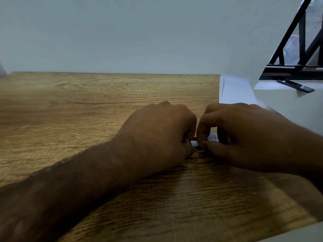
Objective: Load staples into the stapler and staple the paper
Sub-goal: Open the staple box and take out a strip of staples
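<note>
Both hands meet at the middle right of a wooden table (87, 105). My left hand (157, 133) is curled into a fist around a small object. My right hand (244, 137) pinches the same object from the right with thumb and fingertips. Between the fingertips only a thin sliver shows, a small dark and white thing (196, 145), likely the stapler or a staple strip; I cannot tell which. A bit of white, perhaps paper (213, 137), peeks out under my right fingers. White paper sheets (234, 91) lie at the table's far right edge.
A pale wall stands behind the table. At the right is a white window sill (279, 102) with a black window handle (295, 86) and black window bars (300, 49). The table's right edge runs diagonally past my right wrist.
</note>
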Demonstrator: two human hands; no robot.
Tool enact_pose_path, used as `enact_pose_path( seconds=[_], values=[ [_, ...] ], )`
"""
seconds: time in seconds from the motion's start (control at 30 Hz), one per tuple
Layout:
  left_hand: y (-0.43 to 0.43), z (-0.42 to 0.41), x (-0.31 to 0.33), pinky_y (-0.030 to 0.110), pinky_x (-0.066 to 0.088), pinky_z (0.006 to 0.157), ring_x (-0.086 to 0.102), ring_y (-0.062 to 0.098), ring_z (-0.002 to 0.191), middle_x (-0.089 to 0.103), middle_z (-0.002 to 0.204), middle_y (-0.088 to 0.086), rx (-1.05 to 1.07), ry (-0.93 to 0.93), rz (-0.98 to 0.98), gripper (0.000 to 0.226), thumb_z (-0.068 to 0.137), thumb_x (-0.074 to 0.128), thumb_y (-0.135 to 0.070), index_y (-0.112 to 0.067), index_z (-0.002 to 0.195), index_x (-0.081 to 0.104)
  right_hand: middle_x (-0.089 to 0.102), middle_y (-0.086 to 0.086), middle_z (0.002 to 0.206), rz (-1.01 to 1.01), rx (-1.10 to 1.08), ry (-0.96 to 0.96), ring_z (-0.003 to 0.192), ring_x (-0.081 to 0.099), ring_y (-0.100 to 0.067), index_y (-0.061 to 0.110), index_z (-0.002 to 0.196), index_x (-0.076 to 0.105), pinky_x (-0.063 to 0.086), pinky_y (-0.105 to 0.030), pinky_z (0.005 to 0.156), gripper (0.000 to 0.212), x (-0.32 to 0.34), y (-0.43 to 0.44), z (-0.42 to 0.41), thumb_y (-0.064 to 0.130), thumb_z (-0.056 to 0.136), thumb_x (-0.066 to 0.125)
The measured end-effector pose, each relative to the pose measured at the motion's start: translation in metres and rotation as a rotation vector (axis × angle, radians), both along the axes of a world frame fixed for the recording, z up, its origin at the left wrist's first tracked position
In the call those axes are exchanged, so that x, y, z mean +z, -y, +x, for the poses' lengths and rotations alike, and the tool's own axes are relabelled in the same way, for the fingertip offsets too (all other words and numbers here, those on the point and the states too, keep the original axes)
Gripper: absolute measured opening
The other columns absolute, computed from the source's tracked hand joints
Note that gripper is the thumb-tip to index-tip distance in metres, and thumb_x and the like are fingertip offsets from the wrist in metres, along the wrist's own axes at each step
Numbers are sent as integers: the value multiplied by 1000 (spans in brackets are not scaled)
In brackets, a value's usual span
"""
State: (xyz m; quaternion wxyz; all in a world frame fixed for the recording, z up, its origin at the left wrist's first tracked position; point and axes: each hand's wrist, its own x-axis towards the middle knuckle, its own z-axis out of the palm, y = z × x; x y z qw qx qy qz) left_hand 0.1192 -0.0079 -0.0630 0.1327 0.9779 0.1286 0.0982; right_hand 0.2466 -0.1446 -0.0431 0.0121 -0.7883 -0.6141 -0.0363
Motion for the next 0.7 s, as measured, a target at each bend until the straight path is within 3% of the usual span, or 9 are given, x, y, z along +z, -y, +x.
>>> enact_pose_path(
  seconds=[0.13, 0.27, 0.4, 0.5, 0.57, 0.7],
  values=[
    [1, 2, -1, 28, 48, 63, 56, 2, 77, 61, 80, -17, 3, 2, -4, 29, 75, 76, -59, -37, 93, 66, 62, 25, 88, 17, -1, -72, 88, 58, 11, 48, 85, 63, 31, -12, 58, 26, 2, 2, 6, 63, 71, 46],
    [-1, 1, -1, 29, 47, 63, 56, 2, 76, 63, 82, -15, 22, 12, -9, 30, 74, 76, -59, -38, 93, 66, 69, 26, 86, 33, -9, -189, 81, 64, 10, 47, 82, 66, 36, -13, 59, 19, 3, -1, 8, 57, 70, 54],
    [0, 0, -1, 28, 48, 63, 55, 2, 75, 63, 82, -16, 16, -2, -18, 29, 75, 76, -58, -38, 93, 67, 69, 22, 83, 49, 22, -160, 83, 63, 10, 48, 83, 66, 35, -12, 57, 25, 1, -1, 9, 62, 67, 52],
    [0, -1, -1, 29, 49, 63, 56, 2, 77, 63, 84, -16, 18, -2, -11, 29, 74, 76, -59, -39, 94, 66, 68, 37, 83, 70, 26, -234, 77, 64, 14, 46, 81, 67, 44, -7, 55, 22, 2, -3, 7, 59, 66, 57],
    [0, 0, -2, 30, 50, 64, 56, 2, 77, 63, 85, -16, 15, -1, -1, 29, 75, 75, -59, -39, 95, 66, 63, 47, 79, 90, 35, -255, 74, 63, 17, 43, 76, 69, 37, 6, 67, 17, 1, -2, 6, 55, 66, 62],
    [1, 0, -2, 28, 48, 60, 57, 3, 73, 61, 80, -16, 9, 14, 0, 24, 78, 73, -55, -39, 93, 65, 54, 52, 59, 123, 45, -222, 65, 54, 29, 40, 63, 67, 23, 15, 70, 7, 0, -2, -1, 45, 67, 69]
  ],
)
